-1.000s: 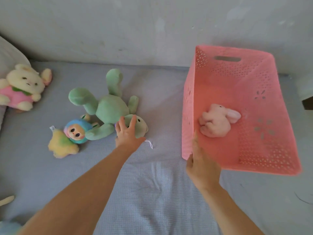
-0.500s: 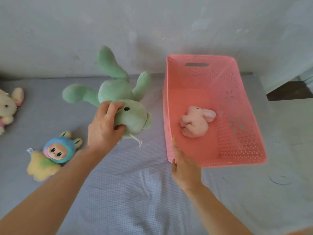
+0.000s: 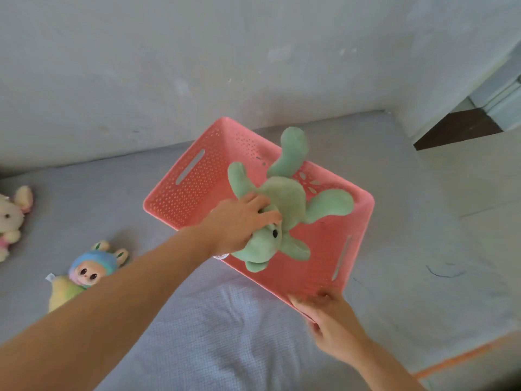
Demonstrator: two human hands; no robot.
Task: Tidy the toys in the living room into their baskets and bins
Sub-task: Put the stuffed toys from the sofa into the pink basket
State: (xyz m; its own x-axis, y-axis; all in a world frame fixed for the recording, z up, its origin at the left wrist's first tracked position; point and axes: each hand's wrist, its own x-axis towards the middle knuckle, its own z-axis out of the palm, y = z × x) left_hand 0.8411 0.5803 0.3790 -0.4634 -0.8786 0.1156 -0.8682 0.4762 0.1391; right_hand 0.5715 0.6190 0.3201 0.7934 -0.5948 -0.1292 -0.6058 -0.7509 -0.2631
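Note:
A pink plastic basket (image 3: pixel 194 182) sits turned at an angle on the grey bed. My left hand (image 3: pixel 239 221) grips the green plush rabbit (image 3: pixel 284 204) by its neck and holds it over the basket's inside. My right hand (image 3: pixel 327 314) holds the basket's near corner rim. The small pink plush seen in the basket before is hidden under the green rabbit. A blue-headed pastel plush doll (image 3: pixel 84 272) lies on the bed at the left, and a cream and pink plush bunny (image 3: pixel 12 218) lies at the far left edge.
A grey wall (image 3: pixel 197 66) runs along the back of the bed. A dark wooden piece (image 3: pixel 456 128) shows at the upper right. The bed (image 3: pixel 214 342) has a crumpled checked sheet in front of me.
My left hand has lifted the green rabbit off the bed and carried it right, over the basket. The basket has been swung round at an angle, with my right hand now at its near corner.

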